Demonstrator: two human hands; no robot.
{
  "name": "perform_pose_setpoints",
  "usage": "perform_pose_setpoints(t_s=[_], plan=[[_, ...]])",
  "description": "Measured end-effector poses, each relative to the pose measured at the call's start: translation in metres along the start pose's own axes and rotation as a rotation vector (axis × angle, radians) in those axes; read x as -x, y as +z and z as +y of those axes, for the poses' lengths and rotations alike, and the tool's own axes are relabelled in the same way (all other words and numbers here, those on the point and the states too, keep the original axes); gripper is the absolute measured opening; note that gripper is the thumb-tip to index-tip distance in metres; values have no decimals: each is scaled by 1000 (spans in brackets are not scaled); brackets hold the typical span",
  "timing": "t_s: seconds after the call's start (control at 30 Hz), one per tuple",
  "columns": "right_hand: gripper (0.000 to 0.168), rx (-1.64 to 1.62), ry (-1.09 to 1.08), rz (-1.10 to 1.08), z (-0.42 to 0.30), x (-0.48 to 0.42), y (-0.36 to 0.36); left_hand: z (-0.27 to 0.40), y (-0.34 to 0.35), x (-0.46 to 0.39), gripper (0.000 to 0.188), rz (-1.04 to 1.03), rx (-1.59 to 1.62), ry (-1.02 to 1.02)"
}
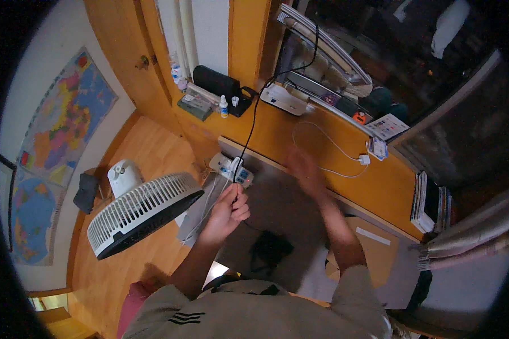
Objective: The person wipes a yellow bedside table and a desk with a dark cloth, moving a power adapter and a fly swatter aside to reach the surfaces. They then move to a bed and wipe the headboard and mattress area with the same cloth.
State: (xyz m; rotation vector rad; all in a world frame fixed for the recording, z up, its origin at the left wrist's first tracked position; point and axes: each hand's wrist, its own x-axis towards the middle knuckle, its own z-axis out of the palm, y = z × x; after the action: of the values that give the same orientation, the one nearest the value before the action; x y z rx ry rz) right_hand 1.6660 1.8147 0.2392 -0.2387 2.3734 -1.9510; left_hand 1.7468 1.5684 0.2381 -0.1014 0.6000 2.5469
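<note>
My left hand (228, 212) grips a black cable (250, 135), which runs up across the wooden windowsill (275, 131) to the window frame. Just above that hand lies a white power strip (237, 170) with plugs in it and a small red light. My right hand (306, 171), blurred, is over the sill's front edge; whether its fingers are apart I cannot tell. A white charging cable (343, 152) with a white adapter (364, 159) lies on the sill to its right. Below my hands a dark bundle (271, 250) rests in shadow, too dim to name.
A white electric fan (144, 212) stands at the left on the wooden floor. On the sill are a white device (283, 99), a small white bottle (224, 106), a black cylindrical case (215, 80) and upright books (424, 203). A cardboard piece (373, 250) lies lower right.
</note>
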Motion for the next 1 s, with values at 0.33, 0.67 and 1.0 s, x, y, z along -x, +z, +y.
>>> perform_pose_setpoints(t_s=[0.33, 0.67, 1.0], plan=[[49, -275, -29, 231, -7, -239, -42, 0, -7, 18, 21, 44, -212, -227], [29, 25, -530, 635, -112, -156, -83, -25, -9, -15, 70, 436, -1890, 626], [40, -741, -262, -110, -208, -101, -97, 13, 127, -149, 82, 23, -1426, 1228]])
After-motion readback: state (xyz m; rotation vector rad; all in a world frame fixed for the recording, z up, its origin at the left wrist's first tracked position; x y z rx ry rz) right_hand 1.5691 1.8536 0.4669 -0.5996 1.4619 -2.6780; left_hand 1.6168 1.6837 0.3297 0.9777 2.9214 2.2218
